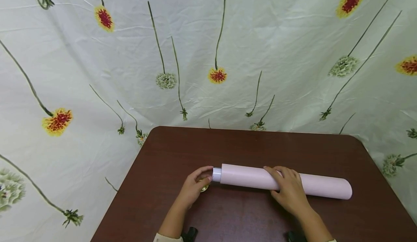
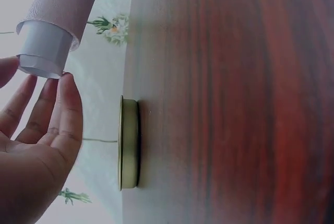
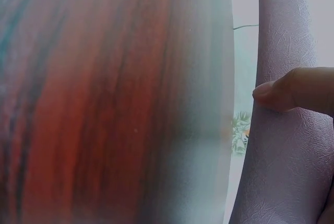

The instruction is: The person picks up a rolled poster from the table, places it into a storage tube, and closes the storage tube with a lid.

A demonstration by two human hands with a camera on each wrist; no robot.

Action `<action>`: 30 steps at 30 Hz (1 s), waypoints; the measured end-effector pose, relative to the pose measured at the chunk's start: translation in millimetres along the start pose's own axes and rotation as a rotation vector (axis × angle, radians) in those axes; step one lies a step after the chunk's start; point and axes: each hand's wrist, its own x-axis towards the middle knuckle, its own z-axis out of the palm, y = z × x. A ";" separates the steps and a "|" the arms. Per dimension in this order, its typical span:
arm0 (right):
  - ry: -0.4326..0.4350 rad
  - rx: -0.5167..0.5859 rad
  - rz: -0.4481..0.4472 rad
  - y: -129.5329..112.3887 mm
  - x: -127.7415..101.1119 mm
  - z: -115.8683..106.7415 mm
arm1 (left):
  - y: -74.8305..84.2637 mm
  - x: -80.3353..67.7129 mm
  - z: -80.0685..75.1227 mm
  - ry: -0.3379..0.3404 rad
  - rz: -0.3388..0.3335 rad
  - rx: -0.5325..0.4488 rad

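A long pale-pink tube (image 1: 322,186) with a creased, textured surface lies across the view, tilted slightly down to the right. From its left end sticks a shorter, narrower white inner tube (image 1: 216,174). My left hand (image 1: 193,188) pinches the tip of that white part, with the thumb on one side and the fingertips on the other, as the left wrist view shows. Around the middle of the pink tube, my right hand (image 1: 289,191) grips from above, its thumb (image 3: 284,93) pressed to the near side. Below the left fingers, a round gold tin lid (image 2: 129,143) rests on the table.
The dark reddish-brown wooden table (image 1: 234,220) has rounded far corners. Behind it hangs a white flower-printed cloth (image 1: 195,100), which reaches down past the table's far edge and sides.
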 end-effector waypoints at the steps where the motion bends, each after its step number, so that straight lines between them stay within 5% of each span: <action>1: -0.002 -0.001 0.001 -0.3 -0.2 -0.1 | 0.1 -0.2 0.3 -0.004 0.000 0.001; 13: -0.007 0.001 -0.001 -3.8 -0.3 0.2 | 0.6 -0.6 6.9 -0.049 0.005 0.017; 30: 0.006 0.015 -0.019 -6.2 -1.1 4.5 | -0.6 -1.7 12.1 -0.087 0.031 0.180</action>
